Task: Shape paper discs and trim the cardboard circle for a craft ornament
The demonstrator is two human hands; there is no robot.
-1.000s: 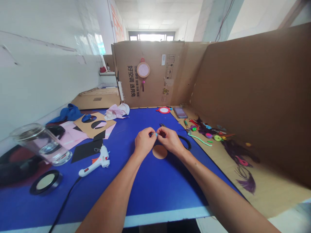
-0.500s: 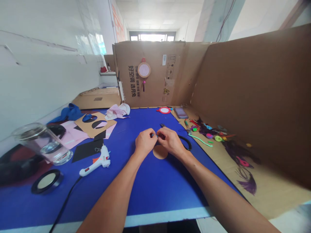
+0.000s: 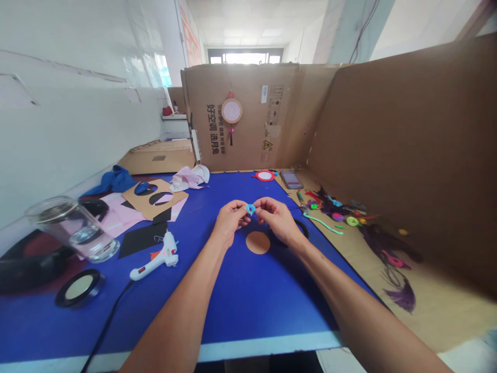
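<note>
Over the middle of the table, a small light-blue coil, looking like a wound pipe cleaner, is pinched between both hands. My left hand grips its left side with thumb and forefinger, the other fingers curled below. On the opposite side, the fingertips of my right hand close on its edge. Just below the hands, a round brown cardboard disc lies flat on the blue table. A black ring-shaped thing is partly hidden behind my right hand.
A white glue gun, a tape roll and a glass of water stand or lie left. Cut cardboard lies behind them. Coloured coils and purple tassels are at right; cardboard walls enclose the back.
My fingers have opened out slightly and turned, so the blue coil between them now shows. The hands have risen a little off the disc, which is more exposed. The view has shifted slightly.
</note>
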